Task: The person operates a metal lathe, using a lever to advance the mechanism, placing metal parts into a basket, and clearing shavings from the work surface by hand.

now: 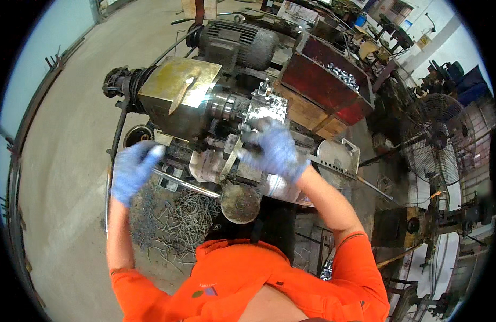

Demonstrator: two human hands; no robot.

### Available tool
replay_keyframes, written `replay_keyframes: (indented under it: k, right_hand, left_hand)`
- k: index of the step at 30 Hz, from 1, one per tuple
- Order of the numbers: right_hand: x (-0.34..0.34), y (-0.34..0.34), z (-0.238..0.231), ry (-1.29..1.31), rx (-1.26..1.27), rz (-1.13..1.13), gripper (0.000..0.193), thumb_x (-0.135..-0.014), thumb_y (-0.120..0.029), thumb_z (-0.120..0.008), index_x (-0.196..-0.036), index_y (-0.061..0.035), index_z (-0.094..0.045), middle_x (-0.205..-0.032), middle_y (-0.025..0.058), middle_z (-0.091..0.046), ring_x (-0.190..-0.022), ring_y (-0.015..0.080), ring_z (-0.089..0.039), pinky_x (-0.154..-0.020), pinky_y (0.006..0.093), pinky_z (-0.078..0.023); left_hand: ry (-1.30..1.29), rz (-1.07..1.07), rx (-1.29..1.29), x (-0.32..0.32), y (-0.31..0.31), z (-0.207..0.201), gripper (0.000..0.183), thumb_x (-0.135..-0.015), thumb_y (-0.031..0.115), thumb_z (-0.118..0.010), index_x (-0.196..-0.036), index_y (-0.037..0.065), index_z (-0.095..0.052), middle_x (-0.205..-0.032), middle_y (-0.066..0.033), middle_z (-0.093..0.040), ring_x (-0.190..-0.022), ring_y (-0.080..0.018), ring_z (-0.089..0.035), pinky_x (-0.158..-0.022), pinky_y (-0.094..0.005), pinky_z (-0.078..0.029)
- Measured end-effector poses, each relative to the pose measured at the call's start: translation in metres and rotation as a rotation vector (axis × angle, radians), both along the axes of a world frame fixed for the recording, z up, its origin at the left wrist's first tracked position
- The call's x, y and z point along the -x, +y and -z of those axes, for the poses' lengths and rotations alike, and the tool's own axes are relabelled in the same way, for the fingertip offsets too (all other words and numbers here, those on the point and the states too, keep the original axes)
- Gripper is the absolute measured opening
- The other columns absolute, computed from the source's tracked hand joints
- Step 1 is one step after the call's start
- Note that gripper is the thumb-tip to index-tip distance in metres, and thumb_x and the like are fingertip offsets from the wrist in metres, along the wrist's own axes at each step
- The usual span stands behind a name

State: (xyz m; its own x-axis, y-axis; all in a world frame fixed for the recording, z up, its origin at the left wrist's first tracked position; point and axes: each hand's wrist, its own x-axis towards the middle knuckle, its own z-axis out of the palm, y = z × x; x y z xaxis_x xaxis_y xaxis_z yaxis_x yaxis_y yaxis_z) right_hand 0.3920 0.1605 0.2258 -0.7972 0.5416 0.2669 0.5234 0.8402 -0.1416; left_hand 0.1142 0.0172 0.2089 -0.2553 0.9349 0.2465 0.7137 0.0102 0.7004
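In front of me stands a greasy lathe-like machine with a yellowish metal headstock cover (178, 80) and a shiny round spindle (223, 105). My right hand (277, 147), in a blue-grey knit glove, is over the tool block (266, 107) beside the spindle. Its fingers are bent together at a small metal part, mostly hidden. My left hand (132, 170), gloved alike, is closed at the outer end of a bright metal lever (186, 184). That lever runs to a round metal disc (240, 204) near my waist; the glove hides the grip.
Thin metal shavings (186, 220) heap below the lever. Behind the spindle sits an electric motor (240, 45). A red metal bin (328, 78) with small shiny parts stands at the back right. A large caged fan (438, 137) is farther right. A flat bar with holes (334, 166) juts rightward.
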Motion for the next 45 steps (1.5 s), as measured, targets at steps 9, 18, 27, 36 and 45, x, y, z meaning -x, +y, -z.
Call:
replay_keyframes:
  k: [9, 18, 27, 36, 45]
  right_hand:
    - [0.050, 0.087, 0.035, -0.415, 0.123, 0.194, 0.056, -0.075, -0.056, -0.057, -0.085, -0.0026, -0.068, -0.085, 0.0191, -0.064, -0.089, 0.0319, -0.059, -0.082, 0.0395, -0.046]
    - [0.047, 0.094, 0.053, -0.137, 0.101, 0.108, 0.052, -0.076, -0.053, -0.056, -0.078, -0.0018, -0.068, -0.073, 0.0189, -0.063, -0.078, 0.0342, -0.061, -0.077, 0.0416, -0.047]
    - [0.048, 0.097, 0.059, -0.187, 0.043, 0.029, 0.047, -0.077, -0.050, -0.055, -0.079, -0.0057, -0.070, -0.076, 0.0174, -0.064, -0.077, 0.0330, -0.061, -0.076, 0.0415, -0.047]
    - [0.058, 0.088, 0.041, -0.270, 0.067, 0.084, 0.053, -0.074, -0.052, -0.059, -0.084, -0.0009, -0.068, -0.083, 0.0209, -0.062, -0.079, 0.0353, -0.061, -0.078, 0.0411, -0.047]
    - [0.062, 0.077, 0.035, -0.210, -0.076, 0.028, 0.043, -0.074, -0.050, -0.062, -0.081, -0.0077, -0.070, -0.082, 0.0184, -0.064, -0.077, 0.0341, -0.060, -0.070, 0.0433, -0.047]
  left_hand:
    - [0.550, -0.455, 0.522, 0.109, -0.132, 0.072, 0.035, -0.084, 0.040, -0.057, -0.099, 0.009, -0.064, -0.077, -0.0135, -0.065, -0.074, -0.0311, -0.062, -0.067, -0.0430, -0.047]
    - [0.423, -0.609, 0.526, 0.101, -0.125, 0.113, 0.049, -0.079, 0.043, -0.061, -0.110, 0.004, -0.059, -0.083, -0.0197, -0.064, -0.080, -0.0361, -0.062, -0.073, -0.0448, -0.047]
    - [0.527, -0.605, 0.501, 0.100, -0.125, 0.115, 0.048, -0.081, 0.042, -0.059, -0.113, 0.006, -0.057, -0.084, -0.0200, -0.064, -0.081, -0.0366, -0.061, -0.073, -0.0456, -0.047]
    - [0.535, -0.610, 0.544, 0.101, -0.154, 0.115, 0.045, -0.081, 0.046, -0.057, -0.104, 0.007, -0.059, -0.086, -0.0190, -0.064, -0.082, -0.0371, -0.061, -0.073, -0.0467, -0.046]
    - [0.388, -0.746, 0.637, 0.069, -0.196, 0.098, 0.035, -0.081, 0.042, -0.056, -0.085, 0.007, -0.060, -0.080, -0.0194, -0.063, -0.080, -0.0365, -0.061, -0.070, -0.0462, -0.047]
